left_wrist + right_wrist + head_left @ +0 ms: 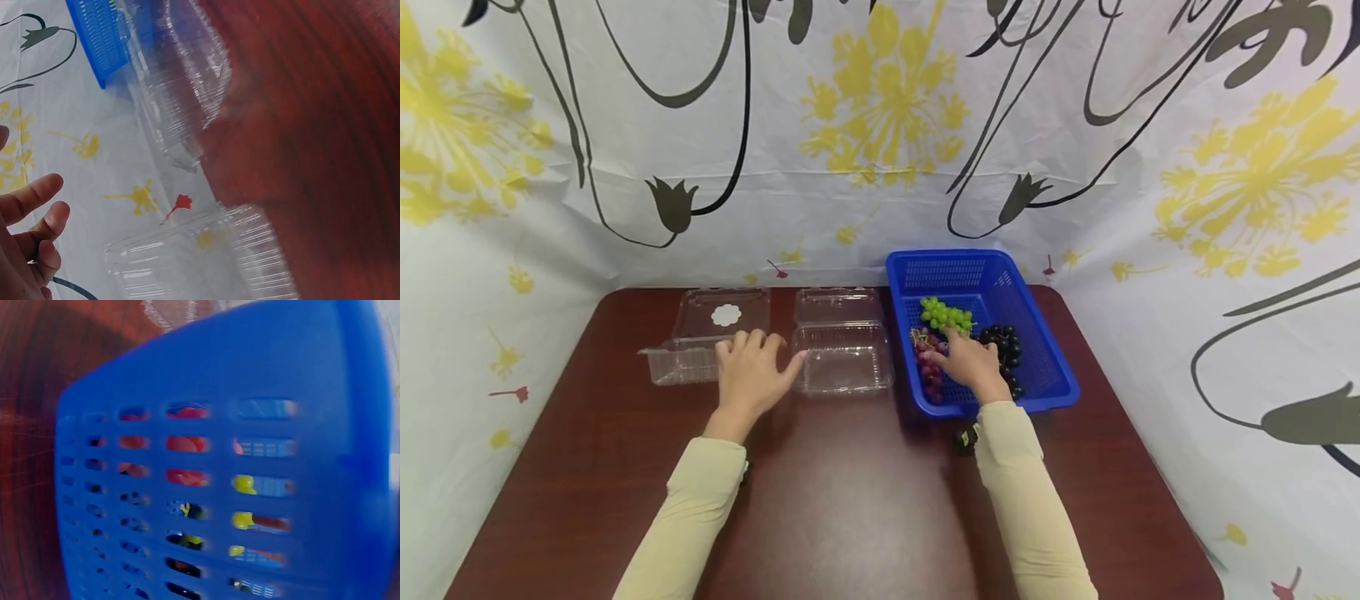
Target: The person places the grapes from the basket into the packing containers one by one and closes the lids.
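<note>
My right hand (973,362) reaches into the blue basket (1060,387), thumb and index finger spread over the grapes. Its index fingertip is at the green grapes (936,312), and its thumb lies above the red grapes (931,383). Black grapes (1009,342) sit to the right, partly covered by the hand. The left hand (752,375) hovers between two clear plastic clamshell boxes with fingers loosely bent, holding nothing. It overlaps the left box (681,365); its thumb tip meets the edge of the middle box (842,358). In the right wrist view the basket wall (250,369) hides the hand.
Both boxes have their lids folded back; the left lid (748,329) bears a white scalloped label (726,314). The brown table (850,500) ends against a patterned cloth (850,217) behind and at both sides.
</note>
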Demonstrator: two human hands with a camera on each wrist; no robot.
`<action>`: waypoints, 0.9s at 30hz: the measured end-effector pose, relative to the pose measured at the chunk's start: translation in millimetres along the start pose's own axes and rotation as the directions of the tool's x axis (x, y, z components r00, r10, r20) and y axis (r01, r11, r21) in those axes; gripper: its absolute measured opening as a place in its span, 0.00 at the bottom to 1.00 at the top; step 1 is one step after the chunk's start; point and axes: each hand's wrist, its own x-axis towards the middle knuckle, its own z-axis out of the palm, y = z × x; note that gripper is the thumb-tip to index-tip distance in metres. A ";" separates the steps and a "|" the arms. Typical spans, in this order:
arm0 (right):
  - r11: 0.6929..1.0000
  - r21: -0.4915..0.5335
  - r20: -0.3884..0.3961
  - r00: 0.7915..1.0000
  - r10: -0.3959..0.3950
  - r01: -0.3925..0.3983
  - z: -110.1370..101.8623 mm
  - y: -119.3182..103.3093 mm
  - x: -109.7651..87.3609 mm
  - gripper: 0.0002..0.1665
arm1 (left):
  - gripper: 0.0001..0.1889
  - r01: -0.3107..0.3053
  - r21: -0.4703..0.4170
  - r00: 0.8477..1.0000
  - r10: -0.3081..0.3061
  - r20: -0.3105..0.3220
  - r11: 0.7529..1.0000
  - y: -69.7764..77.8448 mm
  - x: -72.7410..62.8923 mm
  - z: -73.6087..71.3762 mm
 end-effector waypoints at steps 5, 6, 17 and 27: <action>1.000 0.009 0.024 1.000 0.006 -0.007 7.2 1.1 1.5 0.43 | 0.26 0.020 0.037 1.000 -0.020 0.001 0.999 0.7 -6.3 8.5; 1.000 0.010 0.027 1.000 0.007 -0.007 8.6 1.4 2.1 0.43 | 0.25 0.024 0.045 1.000 -0.024 -0.001 0.999 0.8 -7.5 10.4; 0.999 0.020 0.072 0.997 0.036 -0.037 22.0 0.0 10.8 0.44 | 0.26 0.187 0.035 0.977 -0.190 0.093 0.982 4.7 -21.3 24.5; 0.996 0.048 0.130 0.989 0.065 -0.072 30.7 2.4 15.5 0.48 | 0.26 0.337 -0.050 0.900 -0.306 0.312 0.940 2.0 -24.1 39.9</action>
